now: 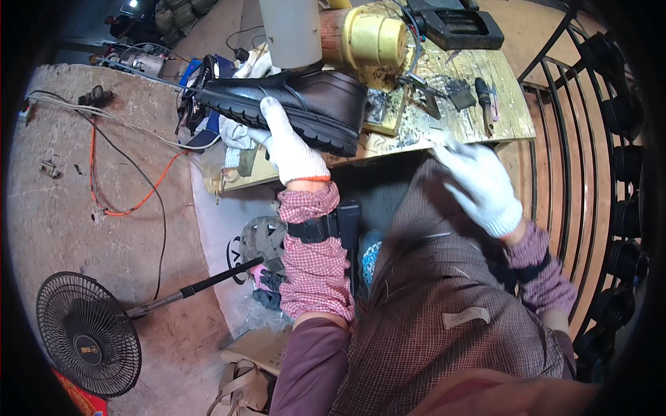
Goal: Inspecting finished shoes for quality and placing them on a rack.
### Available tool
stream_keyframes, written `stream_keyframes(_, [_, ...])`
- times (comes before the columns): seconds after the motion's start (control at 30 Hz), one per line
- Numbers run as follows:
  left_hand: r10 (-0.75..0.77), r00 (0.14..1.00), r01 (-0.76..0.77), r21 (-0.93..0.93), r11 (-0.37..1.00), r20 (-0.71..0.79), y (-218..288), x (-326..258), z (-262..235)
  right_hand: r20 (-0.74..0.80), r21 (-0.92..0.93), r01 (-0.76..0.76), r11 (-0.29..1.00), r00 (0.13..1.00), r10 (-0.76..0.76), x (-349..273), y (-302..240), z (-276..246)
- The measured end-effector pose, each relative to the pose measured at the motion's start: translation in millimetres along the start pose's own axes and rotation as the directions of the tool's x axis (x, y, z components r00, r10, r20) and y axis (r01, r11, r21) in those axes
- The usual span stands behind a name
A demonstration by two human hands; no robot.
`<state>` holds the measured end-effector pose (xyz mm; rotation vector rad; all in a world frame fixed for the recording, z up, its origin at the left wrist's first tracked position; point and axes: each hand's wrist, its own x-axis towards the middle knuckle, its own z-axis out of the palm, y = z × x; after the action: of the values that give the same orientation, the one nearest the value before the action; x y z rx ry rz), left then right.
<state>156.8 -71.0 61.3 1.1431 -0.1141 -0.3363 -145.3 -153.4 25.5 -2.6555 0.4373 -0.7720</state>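
A black leather shoe [305, 93] with a thick ridged sole lies on its side across the workbench's near left part. My left hand [295, 149], in a white knit glove, is shut on it, with the thumb pressed along the sole's edge. Directly above, a grey upright cylinder [291, 31] meets the shoe's far side; whether it enters the shoe is hidden. My right hand [482, 184], also gloved in white, hovers over my lap by the bench's front edge. Its fingers are stretched out and apart, somewhat blurred, and nothing shows in them.
On the wooden workbench [510, 125] are a yellow tub [374, 38] lying on its side, a dark-handled tool [483, 97] and a black tray [461, 28]. Black shoes [624, 163] hang along a metal rack at right. A fan [89, 333] and an orange cord [132, 208] are at left.
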Motion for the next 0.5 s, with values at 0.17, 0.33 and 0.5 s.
stream_keyframes(0.17, [-0.067, 0.998, 0.067, -0.034, 0.997, 0.001, -10.3, -44.9, -13.9, -0.074, 0.000, 0.443, 0.897, 0.894, -0.442, 105.5, -38.8, 18.9])
stream_keyframes(0.33, [-0.089, 0.995, 0.091, 0.055, 0.994, -0.041, -5.5, -62.6, -22.5, 0.166, -0.087, 0.461, 0.883, 0.881, -0.444, 94.9, -54.4, 35.6])
stream_keyframes(0.5, [-0.049, 0.999, 0.050, -0.044, 0.998, 0.018, 8.1, -38.8, -45.8, 0.757, -0.136, 0.165, 0.977, 0.653, -0.005, -25.2, -4.9, 14.7])
